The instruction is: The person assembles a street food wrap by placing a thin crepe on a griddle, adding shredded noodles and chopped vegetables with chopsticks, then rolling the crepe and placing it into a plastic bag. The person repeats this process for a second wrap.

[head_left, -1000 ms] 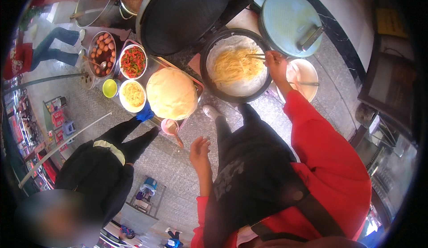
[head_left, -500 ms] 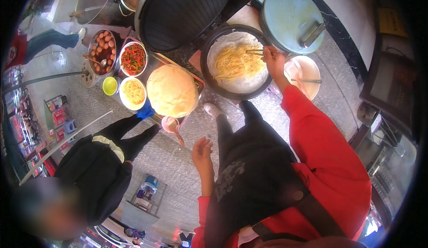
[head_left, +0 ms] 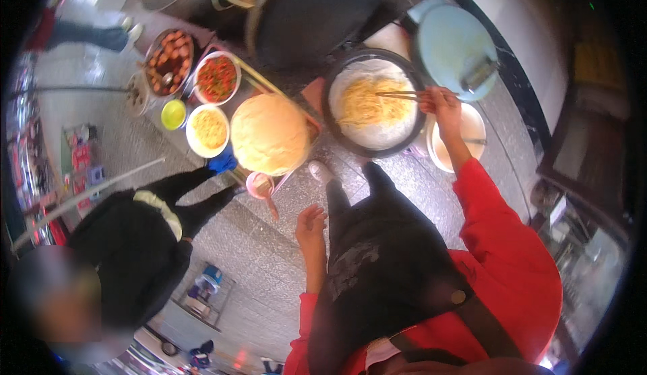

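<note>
My right hand (head_left: 441, 102) grips a pair of chopsticks (head_left: 402, 95) at the right rim of a round black pan (head_left: 328, 109). Their tips reach into a heap of pale yellow shreds (head_left: 364, 107), which look like shredded potato or noodles. Beneath the heap lies a thin white sheet of dough (head_left: 367, 138) covering most of the pan floor. Low in front of my body, my left hand (head_left: 311, 225) hangs with loosely bent fingers and nothing in it. The raised black pan lid (head_left: 306, 24) stands behind the pan.
Left of the pan sits a large pale yellow rounded mound (head_left: 268, 132). Beyond it are bowls of red-green peppers (head_left: 217, 78) and yellow shreds (head_left: 208, 131), and a pot of eggs (head_left: 168, 63). A covered blue-green griddle (head_left: 455, 48) and a white tub (head_left: 445, 156) stand right. Another person (head_left: 128, 247) stands left.
The chopsticks have moved from the heap's upper right edge toward its middle, and more of their length shows. My left hand stays low and holds nothing. The whole view has shifted slightly.
</note>
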### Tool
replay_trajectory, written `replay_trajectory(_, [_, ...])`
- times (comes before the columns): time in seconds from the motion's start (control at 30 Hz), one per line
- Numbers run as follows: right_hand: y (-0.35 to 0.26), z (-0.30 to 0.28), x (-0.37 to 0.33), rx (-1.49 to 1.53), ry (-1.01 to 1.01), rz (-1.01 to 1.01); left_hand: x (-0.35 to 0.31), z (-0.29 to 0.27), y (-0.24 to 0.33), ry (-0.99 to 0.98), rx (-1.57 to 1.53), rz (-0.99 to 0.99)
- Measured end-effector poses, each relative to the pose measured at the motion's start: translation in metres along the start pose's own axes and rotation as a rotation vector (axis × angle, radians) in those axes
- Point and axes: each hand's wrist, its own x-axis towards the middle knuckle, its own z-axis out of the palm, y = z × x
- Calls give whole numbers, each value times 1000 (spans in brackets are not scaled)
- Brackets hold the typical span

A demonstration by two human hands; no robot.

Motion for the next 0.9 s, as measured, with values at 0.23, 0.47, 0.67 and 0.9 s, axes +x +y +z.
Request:
replay_trajectory(0.23, [-31, 204, -84, 169, -442, 6, 8, -55, -9, 93, -133, 2])
replay_trajectory(0.47, [37, 408, -117, 233, -602, 2, 8, -120, -30, 226, -230, -15])
replay_trajectory(0.67, [54, 456, -118, 249, -568, 6, 10, -140, -35, 277, -243, -55])
replay_trajectory(0.9, [37, 335, -98, 144, -489, 7, 26, -117, -17, 184, -209, -56])
